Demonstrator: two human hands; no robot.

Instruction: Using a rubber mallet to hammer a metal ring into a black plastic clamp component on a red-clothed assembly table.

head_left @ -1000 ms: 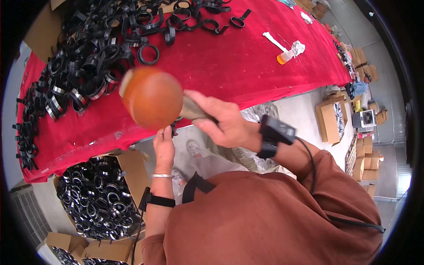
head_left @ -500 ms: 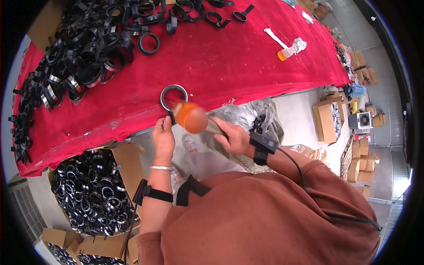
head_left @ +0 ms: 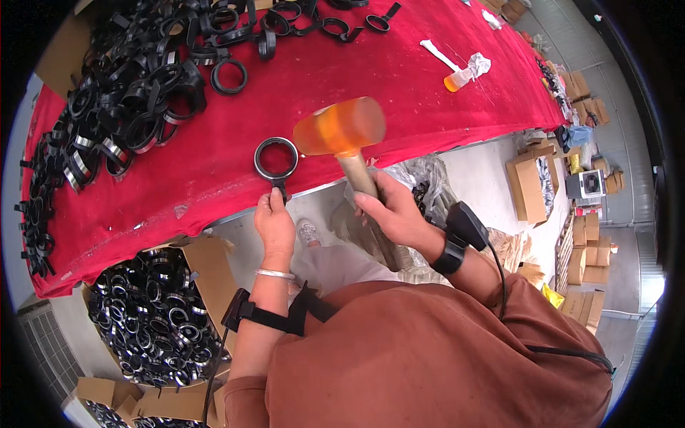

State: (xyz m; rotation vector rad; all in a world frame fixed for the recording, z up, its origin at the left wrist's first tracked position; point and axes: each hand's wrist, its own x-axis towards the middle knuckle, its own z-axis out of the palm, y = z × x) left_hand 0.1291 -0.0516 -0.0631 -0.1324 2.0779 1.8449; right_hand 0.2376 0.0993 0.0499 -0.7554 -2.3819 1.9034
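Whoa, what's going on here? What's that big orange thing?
That's an orange mallet, and a person is gripping its handle in their right hand. Their left hand pinches the tab of a black ring near the edge of a red cloth. More rings are heaped on the cloth, and others fill a cardboard box below.

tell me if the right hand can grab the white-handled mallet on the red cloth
Probably not as things stand: the right hand grips the orange mallet, and the white-handled mallet lies farther across the red cloth, likely a stretch.
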